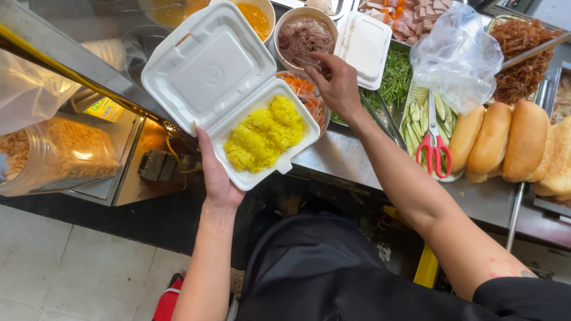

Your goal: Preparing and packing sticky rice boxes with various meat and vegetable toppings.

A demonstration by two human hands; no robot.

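Steel covered the food-stall table (357,160), crowded with bowls and trays above a tiled floor, and the person stood close against its edge. Their left hand (215,178) was cupped under the open white foam box (238,101), palm beneath the lower half, thumb up along the near edge, the grip closed around that half only. Yellow sticky rice (264,134) lay heaped in the lower compartment, directly above and just right of the palm, while the hinged lid stood tilted back over the table, well clear of the fingers. The right hand (339,83) reached out to the bowl of shredded brownish meat (304,35), fingers pinched on what looked like a thin utensil at the bowl's rim; its grip was closed, though on exactly what I could not tell. Beside it sat a bowl of shredded carrot (306,95), a tray of greens (395,77), sliced cucumber with red-handled scissors (433,148), and bread rolls (505,142). The risk, as I judged it, lay in the one-handed hold: thin foam supported from one side could flex or tip, sliding the rice toward the far corner or off onto the floor, and meat carried across the gap could drop short of the box
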